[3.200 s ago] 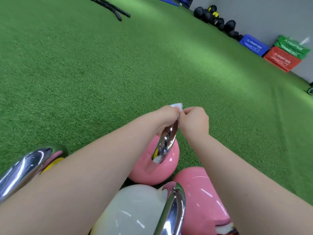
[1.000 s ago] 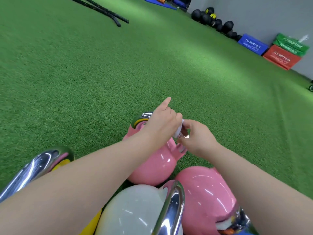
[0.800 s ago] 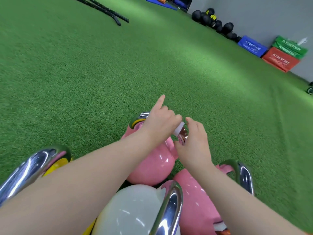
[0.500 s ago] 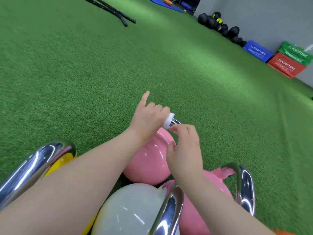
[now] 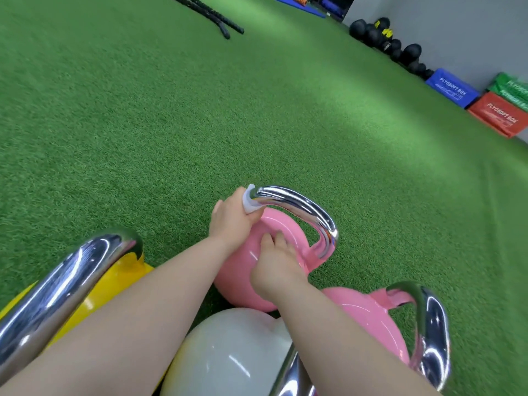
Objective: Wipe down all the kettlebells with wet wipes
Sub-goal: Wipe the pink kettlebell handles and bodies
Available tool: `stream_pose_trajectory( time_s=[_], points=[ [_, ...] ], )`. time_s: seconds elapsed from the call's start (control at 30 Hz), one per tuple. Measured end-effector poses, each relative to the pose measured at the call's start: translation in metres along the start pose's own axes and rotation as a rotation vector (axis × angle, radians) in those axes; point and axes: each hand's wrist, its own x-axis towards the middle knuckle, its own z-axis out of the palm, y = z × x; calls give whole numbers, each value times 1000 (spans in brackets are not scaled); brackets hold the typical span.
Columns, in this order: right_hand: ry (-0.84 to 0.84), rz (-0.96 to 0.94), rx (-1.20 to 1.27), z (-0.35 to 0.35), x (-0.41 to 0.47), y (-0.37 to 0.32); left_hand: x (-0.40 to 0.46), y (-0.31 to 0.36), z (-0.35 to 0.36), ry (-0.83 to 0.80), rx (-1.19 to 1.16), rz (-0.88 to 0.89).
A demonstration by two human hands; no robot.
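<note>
Head view. Four kettlebells are sitting clustered on the green turf floor [image 5: 143,124] at the 6 o'clock edge of the frame. The far pink kettlebell [image 5: 243,281] is lying tilted, its chrome handle [image 5: 300,207] arching toward 2 o'clock. The left hand [image 5: 231,221] is gripping the handle's left end, fingers curled round it with a white wet wipe [image 5: 248,200] pinched between palm and chrome. The right hand [image 5: 275,264] is pressing on the pink body, just at 5 o'clock of the left hand; whether its fingers are flat or curled I cannot tell. The hands are apart, both on the same bell.

A second pink kettlebell [image 5: 368,318] is resting at 4 o'clock of the first, touching it. A white kettlebell [image 5: 228,352] is sitting at 6 o'clock, a yellow kettlebell [image 5: 120,278] at 8 o'clock.

Background: battle ropes [image 5: 211,17] at 12 o'clock; black balls [image 5: 400,47] and plyo boxes [image 5: 497,110] lining the wall at 2 o'clock.
</note>
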Motion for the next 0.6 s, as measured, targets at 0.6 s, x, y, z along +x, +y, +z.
stream_pose_trajectory(
  time_s=[0.6],
  points=[
    [-108, 30, 11, -10, -8, -8, -2, -59, -13, -422, 121, -110]
  ],
)
